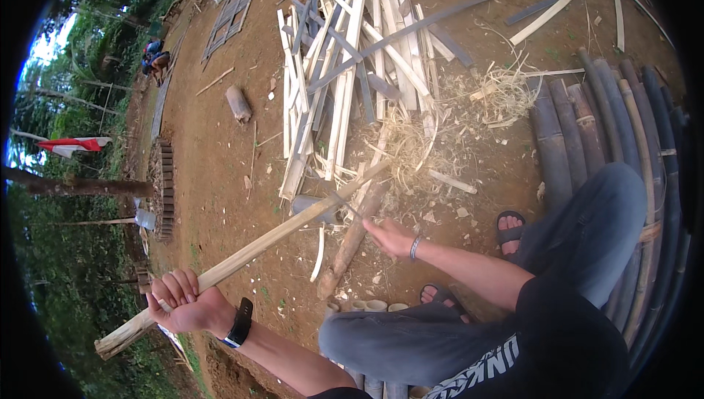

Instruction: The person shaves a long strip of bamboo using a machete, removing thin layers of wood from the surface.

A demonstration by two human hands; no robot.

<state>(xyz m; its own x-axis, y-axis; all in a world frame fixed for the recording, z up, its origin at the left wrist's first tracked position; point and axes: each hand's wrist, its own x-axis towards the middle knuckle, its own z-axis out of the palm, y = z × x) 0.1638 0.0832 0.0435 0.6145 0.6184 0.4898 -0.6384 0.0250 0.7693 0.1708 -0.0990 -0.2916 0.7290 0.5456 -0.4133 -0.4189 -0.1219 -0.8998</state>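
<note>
A long pale bamboo strip (271, 238) runs aslant from the lower left to the middle of the view. My left hand (189, 302), with a black wristband below it, is wrapped round the strip near its rough, split lower end. In my right hand (391, 238) is a knife (347, 206), its thin dark blade crossing the strip near the far end. The knife's handle is hidden in my fingers. Beneath that end lies a brown log (355, 239) on the ground, beside a short grey bamboo piece (312, 205).
Beyond the log lies a heap of split bamboo strips (342, 91), with curly shavings (411, 157) at its near end. Bamboo poles (555, 135) lie side by side at my right. A short log (238, 103) sits on the dirt to the left; another person (155, 60) is far off.
</note>
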